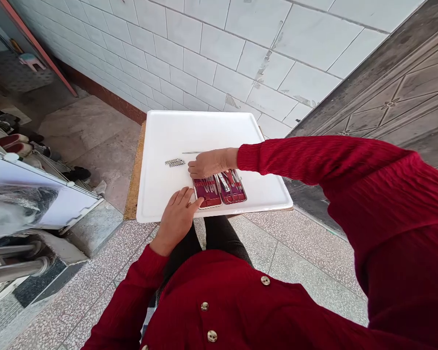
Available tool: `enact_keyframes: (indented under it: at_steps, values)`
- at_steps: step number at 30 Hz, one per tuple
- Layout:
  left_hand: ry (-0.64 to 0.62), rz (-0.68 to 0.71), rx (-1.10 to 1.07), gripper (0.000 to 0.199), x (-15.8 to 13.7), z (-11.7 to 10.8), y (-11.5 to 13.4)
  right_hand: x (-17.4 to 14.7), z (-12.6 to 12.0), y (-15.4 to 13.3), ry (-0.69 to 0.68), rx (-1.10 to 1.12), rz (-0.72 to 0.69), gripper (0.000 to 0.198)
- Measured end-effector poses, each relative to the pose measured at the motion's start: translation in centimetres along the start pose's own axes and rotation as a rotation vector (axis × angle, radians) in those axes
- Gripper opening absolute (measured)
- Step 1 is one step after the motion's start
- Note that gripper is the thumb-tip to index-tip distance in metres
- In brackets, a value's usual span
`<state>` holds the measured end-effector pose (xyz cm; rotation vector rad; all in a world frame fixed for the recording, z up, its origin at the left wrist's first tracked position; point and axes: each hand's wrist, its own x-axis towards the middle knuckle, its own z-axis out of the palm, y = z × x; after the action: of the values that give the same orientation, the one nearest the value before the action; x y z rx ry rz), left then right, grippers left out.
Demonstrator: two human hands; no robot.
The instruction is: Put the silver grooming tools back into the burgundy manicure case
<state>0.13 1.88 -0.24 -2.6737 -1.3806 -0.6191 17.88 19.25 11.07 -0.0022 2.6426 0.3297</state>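
Note:
A manicure set case [209, 200] lies opened out on a white tray [160, 194], its dark red lining holding several slim metal tools. In its right half are a nail clipper [224, 183] and a pair of scissors [232, 197]. My left hand [178, 211] lies with outstretched fingers at the case's left edge, the thumb across its lower left corner. Over the case's upper left part, my right hand [209, 163] has its fingers bent down and together; the fingertips and anything between them are hidden. Left of it lie small silver nail clippers [175, 163], and behind it a thin metal tool [190, 152].
The tray rests on a brown board [133, 194] close to a white tiled wall [190, 43]. A carved grey panel [390, 102] stands at the right. Shoes [16, 145] sit on a rack at the left, beside a white panel [32, 194].

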Motion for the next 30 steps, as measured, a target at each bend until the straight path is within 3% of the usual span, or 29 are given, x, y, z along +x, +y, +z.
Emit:
enact_keyframes:
  at_steps: [7, 13, 16, 18, 20, 30]
  values:
    - [-0.01, -0.039, -0.04, 0.048, 0.0, 0.1, 0.2, -0.7, 0.9, 1.3, 0.054, 0.055, 0.114, 0.026]
    - [-0.012, -0.026, -0.027, 0.047, -0.1, 0.2, 0.1, -0.6, 1.2, -0.4, 0.11, 0.229, 0.155, 0.017]
    - [-0.016, -0.025, -0.024, 0.048, 0.0, 0.1, 0.1, -0.1, 0.8, -2.0, 0.136, 0.376, 0.482, 0.017]
    - [-0.017, -0.025, -0.033, 0.05, 0.0, 0.0, 0.1, 0.4, 0.5, -3.0, 0.12, 0.487, 0.748, 0.026]
    - [-0.009, -0.023, -0.034, 0.051, -0.1, 0.0, 0.1, 0.7, 0.4, -3.8, 0.089, 0.575, 0.911, 0.034]
    - [0.031, -0.026, -0.035, 0.047, -0.1, 0.3, 0.4, 1.9, 0.3, -6.1, 0.123, 0.62, 1.184, 0.029]
